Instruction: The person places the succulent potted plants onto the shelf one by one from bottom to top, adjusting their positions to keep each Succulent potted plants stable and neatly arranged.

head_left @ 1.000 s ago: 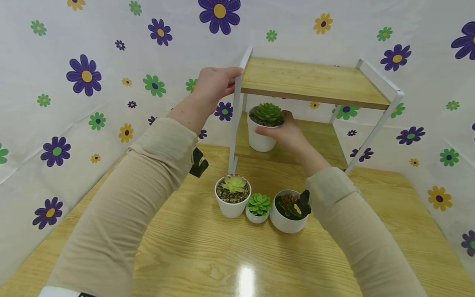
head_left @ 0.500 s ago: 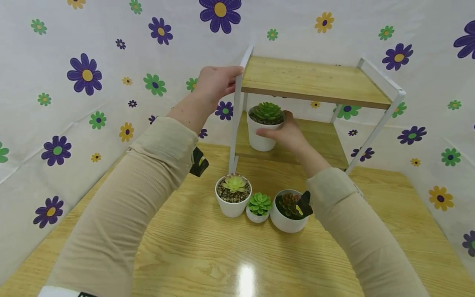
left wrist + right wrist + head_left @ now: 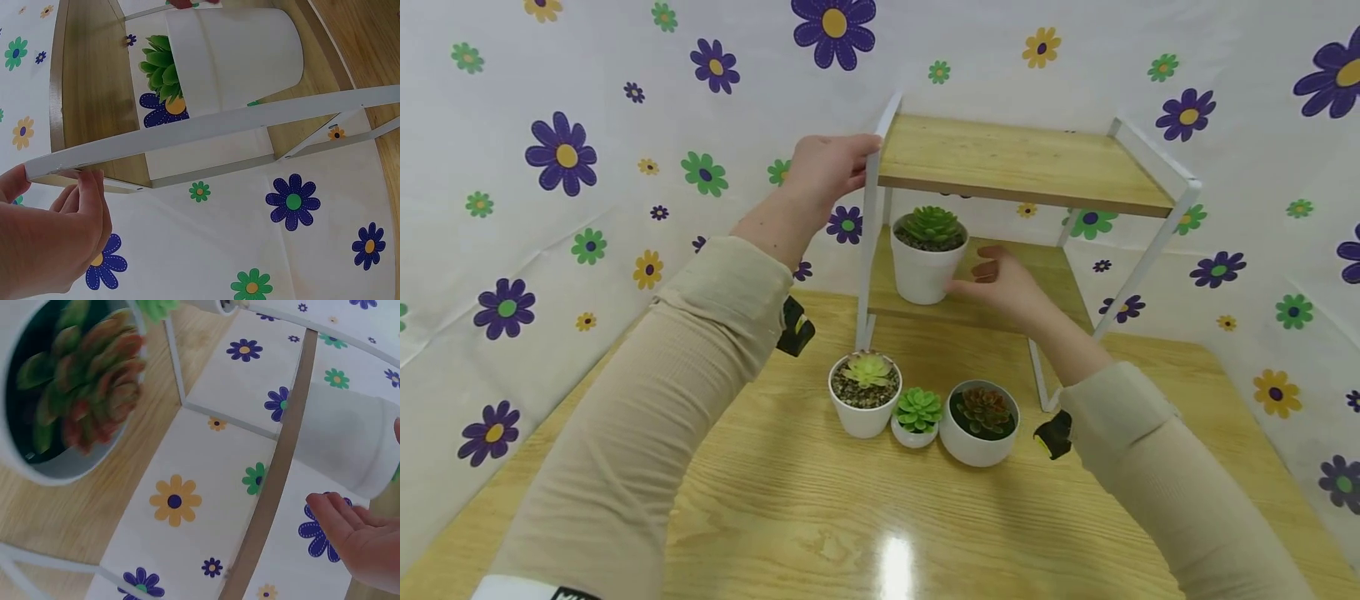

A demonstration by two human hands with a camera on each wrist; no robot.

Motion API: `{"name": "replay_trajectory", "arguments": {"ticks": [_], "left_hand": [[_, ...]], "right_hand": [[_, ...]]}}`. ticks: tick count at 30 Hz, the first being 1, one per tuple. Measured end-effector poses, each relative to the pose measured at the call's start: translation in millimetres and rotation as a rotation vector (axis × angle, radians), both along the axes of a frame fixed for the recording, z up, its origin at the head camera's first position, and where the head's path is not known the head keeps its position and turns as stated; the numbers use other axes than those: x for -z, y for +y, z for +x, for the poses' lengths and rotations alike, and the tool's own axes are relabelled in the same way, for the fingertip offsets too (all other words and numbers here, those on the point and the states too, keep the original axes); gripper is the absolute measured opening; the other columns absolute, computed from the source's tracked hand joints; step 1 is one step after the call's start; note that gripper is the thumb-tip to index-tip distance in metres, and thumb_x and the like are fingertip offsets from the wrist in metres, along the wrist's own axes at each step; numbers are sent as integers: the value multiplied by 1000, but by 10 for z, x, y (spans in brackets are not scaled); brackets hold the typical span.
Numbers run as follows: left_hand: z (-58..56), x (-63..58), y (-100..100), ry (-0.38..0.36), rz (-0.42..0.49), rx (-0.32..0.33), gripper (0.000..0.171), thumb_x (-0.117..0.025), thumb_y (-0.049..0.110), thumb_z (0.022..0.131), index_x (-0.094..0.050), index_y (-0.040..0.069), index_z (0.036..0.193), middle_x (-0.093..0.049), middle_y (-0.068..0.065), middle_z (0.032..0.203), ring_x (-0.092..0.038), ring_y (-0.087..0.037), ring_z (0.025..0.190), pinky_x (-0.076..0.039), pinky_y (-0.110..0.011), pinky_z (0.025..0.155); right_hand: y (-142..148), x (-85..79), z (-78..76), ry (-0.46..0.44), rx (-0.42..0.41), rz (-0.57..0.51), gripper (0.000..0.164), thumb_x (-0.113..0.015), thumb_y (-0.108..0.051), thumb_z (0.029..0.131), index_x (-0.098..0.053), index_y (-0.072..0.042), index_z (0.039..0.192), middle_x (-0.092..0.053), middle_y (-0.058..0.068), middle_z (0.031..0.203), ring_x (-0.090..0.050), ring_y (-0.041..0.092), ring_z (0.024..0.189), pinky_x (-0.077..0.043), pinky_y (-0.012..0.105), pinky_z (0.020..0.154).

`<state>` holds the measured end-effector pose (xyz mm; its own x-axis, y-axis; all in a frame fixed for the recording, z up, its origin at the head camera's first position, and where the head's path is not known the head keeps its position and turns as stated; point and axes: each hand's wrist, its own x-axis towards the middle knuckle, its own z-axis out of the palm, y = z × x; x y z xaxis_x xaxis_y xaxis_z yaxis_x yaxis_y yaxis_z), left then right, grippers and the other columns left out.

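A two-tier shelf with wooden boards and a white frame [image 3: 868, 242] stands on the table. My left hand [image 3: 827, 171] pinches the top left corner of that frame between thumb and fingers, as the left wrist view [image 3: 59, 234] also shows. On the lower board [image 3: 1045, 275], at its left end, a white pot [image 3: 922, 273] with a green succulent [image 3: 932, 225] stands upright. Just right of this pot is my right hand [image 3: 1015, 292], fingers loosely bent and holding nothing. Whether its thumb still touches the pot I cannot tell.
In front of the shelf stand a white pot with a pale succulent [image 3: 865, 396], a small pot with a green succulent [image 3: 917, 414] and a round bowl pot with a reddish succulent [image 3: 979, 423]. Behind hangs a flower-patterned cloth [image 3: 700, 100].
My right hand has let go of the succulent pot and drawn back to the right. The pot stays on the lower board. The left hand keeps its hold on the frame.
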<state>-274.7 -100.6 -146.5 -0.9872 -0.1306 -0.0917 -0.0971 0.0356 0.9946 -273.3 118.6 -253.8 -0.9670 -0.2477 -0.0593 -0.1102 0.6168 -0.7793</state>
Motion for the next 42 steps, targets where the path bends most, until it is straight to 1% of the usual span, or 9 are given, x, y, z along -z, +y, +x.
{"name": "replay_trajectory", "arguments": {"ticks": [4,8,12,20,25,28,31,37,42], "left_hand": [[2,5,-6,-2,-1,-3,43,-58,26,93,-51,9,132,-56,-2,131,-58,-10,117,-43,-18,102],[2,9,-8,-4,-3,-2,44,-59,26,92,-50,9,132,-56,-2,132,-57,-10,117,-44,-18,102],[2,11,-20,6,-5,-1,44,-59,26,92,-51,8,132,-56,-2,132,-57,-10,117,-44,-18,101],[18,6,-40,2,-12,-3,44,-58,27,93,-49,9,133,-54,-2,133,-57,-11,118,-42,-19,103],[8,10,-25,-2,-9,-3,45,-58,27,93,-49,10,133,-55,-2,132,-57,-11,117,-42,-19,104],[2,12,-15,-1,-7,-2,45,-58,27,93,-49,9,133,-55,-2,132,-57,-11,117,-42,-19,104],[0,12,-2,5,-3,1,44,-57,26,93,-49,9,133,-55,-2,132,-57,-11,117,-42,-19,103],[0,15,4,10,0,1,43,-57,26,93,-50,9,132,-56,-3,131,-57,-11,117,-42,-19,104],[3,13,6,14,5,4,43,-57,25,93,-50,9,132,-56,-3,131,-57,-11,117,-42,-19,103]], "right_hand": [[170,59,100,29,-23,20,66,-61,-30,90,-32,2,140,-44,24,137,-43,36,127,-40,48,106],[345,129,246,55,-45,15,58,-60,-29,92,-39,4,135,-50,24,130,-48,35,121,-43,48,102],[482,214,401,61,-71,34,55,-59,-29,93,-42,4,133,-53,24,126,-52,35,117,-44,48,100],[694,454,561,39,-94,67,56,-61,-31,91,-43,3,132,-54,22,124,-52,34,115,-46,48,97],[797,600,621,-9,-124,116,64,-61,-34,90,-38,4,135,-49,25,131,-47,39,121,-45,51,97],[858,732,640,-64,-167,127,75,-64,-37,87,-30,4,139,-42,28,136,-41,42,126,-43,53,100],[895,858,661,-109,-201,110,85,-67,-40,84,-23,5,141,-36,31,138,-37,46,127,-41,56,101],[902,1036,699,-133,-214,68,92,-71,-39,81,-19,7,142,-34,34,138,-35,49,126,-40,58,101],[891,1167,691,-130,-201,77,98,-74,-41,78,-17,7,143,-34,34,138,-37,49,125,-41,58,99]]}}
